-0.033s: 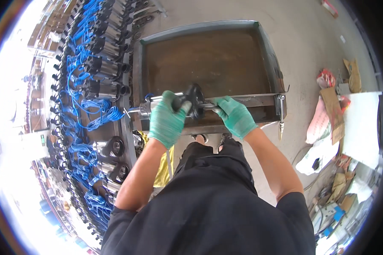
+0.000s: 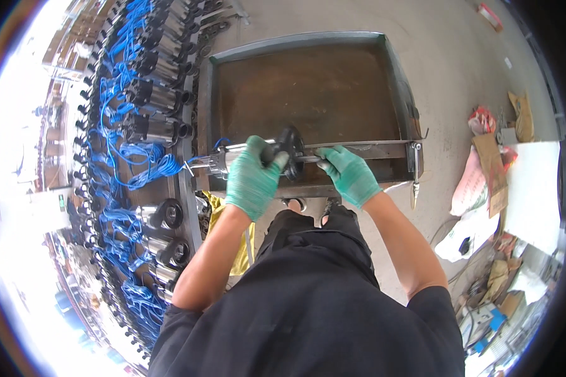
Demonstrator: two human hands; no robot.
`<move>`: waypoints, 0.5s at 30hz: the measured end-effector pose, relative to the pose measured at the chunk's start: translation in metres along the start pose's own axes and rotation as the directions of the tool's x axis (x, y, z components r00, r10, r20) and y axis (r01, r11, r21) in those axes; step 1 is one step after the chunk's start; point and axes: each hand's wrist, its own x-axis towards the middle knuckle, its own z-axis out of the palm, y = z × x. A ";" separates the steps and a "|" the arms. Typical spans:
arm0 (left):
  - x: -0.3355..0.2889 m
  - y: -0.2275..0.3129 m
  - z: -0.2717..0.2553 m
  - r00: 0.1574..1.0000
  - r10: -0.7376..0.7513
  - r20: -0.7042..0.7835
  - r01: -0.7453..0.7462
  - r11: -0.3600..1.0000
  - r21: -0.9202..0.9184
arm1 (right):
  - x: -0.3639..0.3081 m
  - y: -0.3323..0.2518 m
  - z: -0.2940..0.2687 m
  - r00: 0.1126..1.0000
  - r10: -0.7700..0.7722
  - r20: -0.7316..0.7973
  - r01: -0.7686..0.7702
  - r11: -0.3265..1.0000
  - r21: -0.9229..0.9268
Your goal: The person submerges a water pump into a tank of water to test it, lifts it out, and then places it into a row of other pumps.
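A pump with a steel cylinder body (image 2: 219, 162) and a black flared end (image 2: 291, 139) lies sideways over the near edge of a shallow metal tray (image 2: 295, 39). My left hand (image 2: 253, 182), in a green glove, is wrapped round the pump just behind that black end. From the other side my right hand (image 2: 352, 178), also gloved in green, has its fingers closed round a slim metal rod (image 2: 309, 159). The rod meets the middle of the black end; whether it is part of the pump I cannot tell. Blue cable (image 2: 163, 166) lies coiled left of the pump.
Rows of similar pumps (image 2: 151, 129) with blue cables fill the rack at left. An air nozzle-like fitting (image 2: 416, 166) hangs at the tray's right corner. Sacks (image 2: 470, 182), cardboard and a white board (image 2: 534, 195) stand at right. Yellow cloth (image 2: 242, 251) hangs below the tray.
My left hand and the pump sit very slightly further right and lower. The view has shifted a little; both grips look the same.
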 end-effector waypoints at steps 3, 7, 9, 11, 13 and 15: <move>-0.015 -0.001 0.020 0.996 -0.080 0.042 0.078 0.996 0.047 | -0.023 0.018 0.010 0.997 0.045 0.063 -0.048 0.998 0.045; -0.024 -0.014 0.049 0.986 -0.112 0.125 0.098 0.988 0.116 | -0.049 0.052 0.025 0.990 0.084 0.112 -0.098 0.987 0.128; -0.025 -0.026 0.064 0.983 -0.122 0.135 0.109 0.989 0.101 | -0.055 0.066 0.031 0.978 0.141 0.156 -0.161 0.979 0.122; -0.027 -0.032 0.078 0.966 -0.180 0.185 0.179 0.984 0.027 | -0.059 0.074 0.034 0.972 0.156 0.176 -0.184 0.970 0.158; -0.029 -0.032 0.081 0.967 -0.180 0.182 0.179 0.984 0.019 | -0.059 0.082 0.034 0.966 0.174 0.193 -0.211 0.959 0.192; -0.033 -0.036 0.079 0.967 -0.183 0.180 0.183 0.983 0.015 | -0.060 0.088 0.037 0.963 0.159 0.218 -0.195 0.969 0.155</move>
